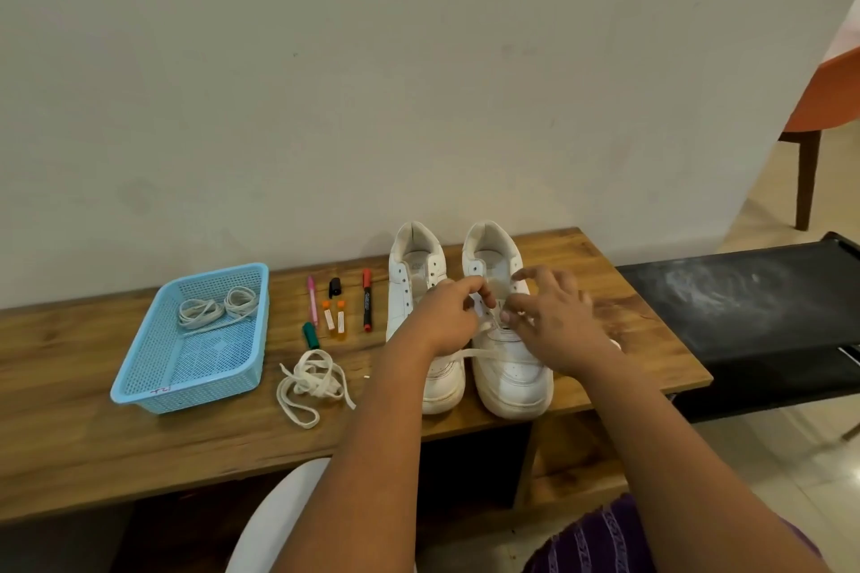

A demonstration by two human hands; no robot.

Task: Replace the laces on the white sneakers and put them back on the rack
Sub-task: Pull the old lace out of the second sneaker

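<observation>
Both my hands work over the right sneaker (509, 340) on the bench (139, 423). My left hand (446, 316) pinches the lace (493, 354); my right hand (554, 321) pinches it too, other fingers spread. Left sneaker (414, 293) stands just beside.

Two bare forearms reach in from the lower edge of the view, both uncovered from elbow to wrist, with no sleeve, watch, bracelet or ring showing. The left hand (446, 321) and the right hand (554, 321) are bare too, no gloves; fingernails look short, though blur hides finer detail. Below the right forearm, at the bottom right corner, lies a patch of dark purple garment (605, 535) patterned with paler woven bands of small repeated motifs. Its cut cannot be told.
</observation>
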